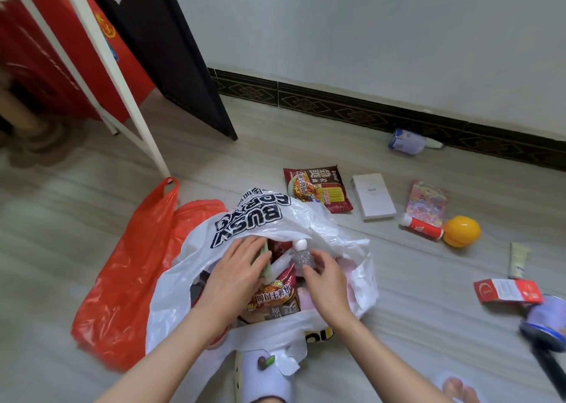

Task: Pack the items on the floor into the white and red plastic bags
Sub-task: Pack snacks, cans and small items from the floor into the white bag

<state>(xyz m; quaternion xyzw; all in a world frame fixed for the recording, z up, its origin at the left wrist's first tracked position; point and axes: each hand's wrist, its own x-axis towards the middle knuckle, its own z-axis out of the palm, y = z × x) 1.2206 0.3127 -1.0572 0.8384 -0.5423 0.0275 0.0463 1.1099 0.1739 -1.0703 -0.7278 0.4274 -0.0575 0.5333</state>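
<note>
The white plastic bag (269, 218) with black lettering lies open on the floor in front of me. A noodle packet (272, 295) and other items are inside it. My left hand (235, 267) reaches into the bag mouth, its fingers lying on a pale green item. My right hand (324, 277) holds a small clear bottle with a white cap (301, 254) at the bag opening. The red plastic bag (128, 267) lies flat to the left. More items sit on the floor to the right.
On the floor lie a noodle packet (318, 188), a white box (373, 195), a colourful packet (425, 202), a red tube (421, 226), a yellow ball (462, 231), a cream tube (519, 260), a red carton (507, 290) and two cans (405, 142), (543, 323). A white rack leg (144, 133) stands left.
</note>
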